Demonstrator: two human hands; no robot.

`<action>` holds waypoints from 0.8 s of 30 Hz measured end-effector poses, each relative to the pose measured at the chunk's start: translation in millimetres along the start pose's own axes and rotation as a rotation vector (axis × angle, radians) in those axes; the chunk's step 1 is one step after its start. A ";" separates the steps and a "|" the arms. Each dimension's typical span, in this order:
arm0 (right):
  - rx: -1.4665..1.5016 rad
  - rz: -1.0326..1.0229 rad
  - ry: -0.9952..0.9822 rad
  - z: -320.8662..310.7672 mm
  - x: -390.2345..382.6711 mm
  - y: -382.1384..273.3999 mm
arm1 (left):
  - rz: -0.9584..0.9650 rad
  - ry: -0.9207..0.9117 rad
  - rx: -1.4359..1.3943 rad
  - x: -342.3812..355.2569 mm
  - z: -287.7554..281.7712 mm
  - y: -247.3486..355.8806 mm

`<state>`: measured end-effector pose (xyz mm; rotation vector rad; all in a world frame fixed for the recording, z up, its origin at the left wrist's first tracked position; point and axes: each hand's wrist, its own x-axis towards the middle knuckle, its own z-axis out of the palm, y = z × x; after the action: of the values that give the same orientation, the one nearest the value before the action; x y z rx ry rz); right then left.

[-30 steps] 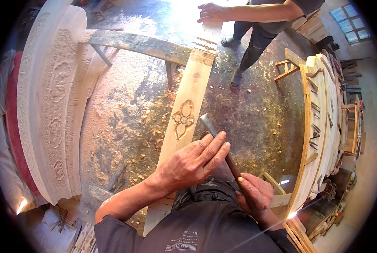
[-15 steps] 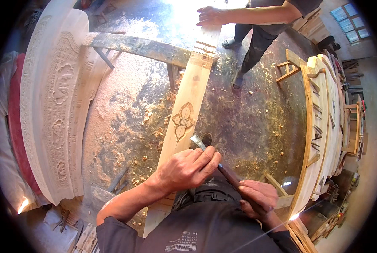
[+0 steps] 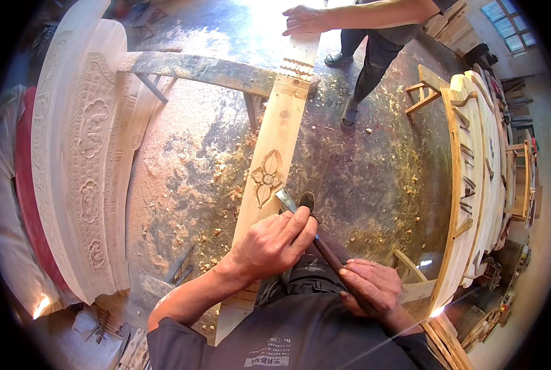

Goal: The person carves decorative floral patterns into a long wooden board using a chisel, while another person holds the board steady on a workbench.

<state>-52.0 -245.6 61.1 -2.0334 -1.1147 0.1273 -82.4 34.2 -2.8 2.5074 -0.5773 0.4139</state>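
A long-handled wood chisel (image 3: 326,250) slants across my front in both hands. My left hand (image 3: 275,239) is closed round its metal shank, a short way behind the blade. Further back, my right hand (image 3: 374,285) grips the dark wooden handle. The bright blade lies at the right edge of a pale wooden board (image 3: 280,129), just below a carved four-petal flower (image 3: 267,177). Whether the cutting edge touches the wood I cannot tell. Zigzag carving crosses the board near its far end.
Another person's hand (image 3: 304,20) rests on the board's far end. A low trestle beam (image 3: 201,69) supports the board. Large carved panels (image 3: 90,154) stand at left. A bench (image 3: 457,203) at right holds several carving tools. Shavings and sawdust litter the floor.
The chisel and both hands have shifted slightly left, and the blade now sits a little higher beside the flower. My grip stays the same.
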 end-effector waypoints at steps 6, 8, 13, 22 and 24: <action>-0.026 0.014 -0.013 -1.3 4.5 -6.8 | -0.003 0.021 -0.008 0.5 1.1 -0.4; -0.035 0.003 -0.018 -0.8 4.8 -7.4 | 0.000 0.026 -0.002 -0.2 0.9 -0.5; -0.036 -0.027 -0.015 0.8 -1.5 -7.3 | 0.017 0.005 0.006 -3.8 -2.2 0.8; 0.466 0.378 0.093 -19.6 1.5 8.0 | 0.118 0.153 0.134 -6.1 -10.9 3.9; 0.511 0.356 0.002 -23.1 22.1 19.5 | 0.115 0.125 0.163 -5.3 -13.1 5.0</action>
<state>-15.6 -248.6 69.3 -1.7384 -0.6218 0.5339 -91.6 39.3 8.0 2.5862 -0.6643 0.6812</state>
